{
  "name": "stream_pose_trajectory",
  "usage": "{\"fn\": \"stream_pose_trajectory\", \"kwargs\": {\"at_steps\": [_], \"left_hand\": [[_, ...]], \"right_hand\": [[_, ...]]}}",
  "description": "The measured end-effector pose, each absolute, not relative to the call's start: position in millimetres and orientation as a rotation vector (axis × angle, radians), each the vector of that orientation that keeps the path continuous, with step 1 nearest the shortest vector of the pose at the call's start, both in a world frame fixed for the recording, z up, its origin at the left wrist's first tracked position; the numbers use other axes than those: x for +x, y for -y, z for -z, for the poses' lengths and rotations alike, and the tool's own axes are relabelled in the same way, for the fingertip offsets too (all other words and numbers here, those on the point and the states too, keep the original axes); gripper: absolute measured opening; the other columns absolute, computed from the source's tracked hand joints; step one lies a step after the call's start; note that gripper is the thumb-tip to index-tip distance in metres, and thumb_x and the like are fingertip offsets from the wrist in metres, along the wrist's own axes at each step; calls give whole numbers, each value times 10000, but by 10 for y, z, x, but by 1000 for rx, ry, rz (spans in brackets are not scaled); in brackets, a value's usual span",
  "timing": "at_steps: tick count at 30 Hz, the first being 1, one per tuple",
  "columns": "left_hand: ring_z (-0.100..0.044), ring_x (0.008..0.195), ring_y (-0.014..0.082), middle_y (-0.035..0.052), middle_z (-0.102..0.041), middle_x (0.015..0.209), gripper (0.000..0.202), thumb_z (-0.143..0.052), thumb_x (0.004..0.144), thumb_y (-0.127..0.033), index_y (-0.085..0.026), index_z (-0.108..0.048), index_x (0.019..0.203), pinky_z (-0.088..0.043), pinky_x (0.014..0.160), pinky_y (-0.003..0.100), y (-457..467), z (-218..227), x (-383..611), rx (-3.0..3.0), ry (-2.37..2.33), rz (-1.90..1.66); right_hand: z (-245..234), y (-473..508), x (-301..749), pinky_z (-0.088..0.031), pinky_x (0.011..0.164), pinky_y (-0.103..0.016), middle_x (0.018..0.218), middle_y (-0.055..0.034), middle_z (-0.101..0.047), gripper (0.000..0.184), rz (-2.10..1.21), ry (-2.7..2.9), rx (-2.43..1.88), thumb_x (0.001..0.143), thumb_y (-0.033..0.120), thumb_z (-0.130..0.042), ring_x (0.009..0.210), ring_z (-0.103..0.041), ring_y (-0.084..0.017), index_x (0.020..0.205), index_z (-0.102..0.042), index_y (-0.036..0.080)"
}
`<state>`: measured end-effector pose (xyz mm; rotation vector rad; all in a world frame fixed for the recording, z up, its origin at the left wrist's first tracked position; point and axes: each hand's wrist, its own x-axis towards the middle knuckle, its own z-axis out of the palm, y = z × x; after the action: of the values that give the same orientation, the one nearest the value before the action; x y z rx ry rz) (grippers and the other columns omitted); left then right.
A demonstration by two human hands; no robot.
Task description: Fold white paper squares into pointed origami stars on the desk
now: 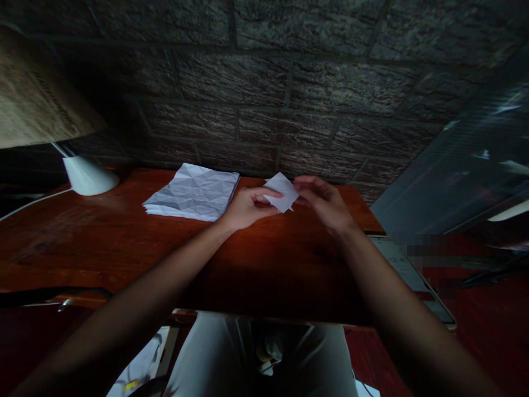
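Observation:
Near the back edge of the wooden desk, a small piece of folded white paper [281,193] is held up between my hands. My left hand [250,207] pinches its left side, with the thumb lying across the front. On the right, the fingers of my right hand [320,198] close on the paper's right corner. Pointed corners stick out behind the front layer, so it has more than one layer. Just left of my left hand lies a stack of creased white paper sheets [196,190], its top sheet crossed by many fold lines.
A lamp with a white base [88,175] and a woven shade [41,94] stands at the left. Behind the desk [273,270] rises a brick wall [248,82]. A grey panel [446,149] leans at the right, above a tablet-like device [400,267] by the desk's edge.

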<state>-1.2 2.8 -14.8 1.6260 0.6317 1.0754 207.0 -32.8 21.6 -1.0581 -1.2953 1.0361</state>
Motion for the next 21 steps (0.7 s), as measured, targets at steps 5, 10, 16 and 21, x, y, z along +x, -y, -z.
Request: {"fn": "stream_pose_trajectory", "kwargs": {"at_steps": [5,10,16,21], "left_hand": [[-743,742,188,30,-806,821,305,-851,722,-291,-219,-806,1015,-599,730,328,-48,96,-43,1641,-714,-1185],[-745,812,188,51,-822,932,182,-828,751,-264,-211,-815,924,-601,784,327,-23,92,-34,1730,-719,-1211],[-752,950,210,82,-810,1087,409,-887,731,-289,-185,-777,1112,-608,886,349,23,170,22,1793,-570,-1084],[-747,817,168,40,-798,1028,637,-783,874,-303,-257,-544,1463,-602,761,301,-50,225,30,1614,-596,-1253]], "right_hand": [[-284,405,2074,-602,934,-398,1066,-24,-760,530,-1176,1414,-1016,686,365,-931,985,-715,-206,1147,-683,277],[-135,428,2040,-609,860,-351,961,-2,-757,291,-1136,1316,-987,752,400,-878,914,-712,-177,965,-730,267],[9,369,2109,-625,799,-358,938,13,-762,485,-1092,1284,-1004,715,371,-918,839,-700,-177,1151,-718,303],[105,335,2106,-628,766,-392,887,9,-763,611,-1039,1304,-1013,727,378,-913,817,-703,-208,1276,-652,316]]}}
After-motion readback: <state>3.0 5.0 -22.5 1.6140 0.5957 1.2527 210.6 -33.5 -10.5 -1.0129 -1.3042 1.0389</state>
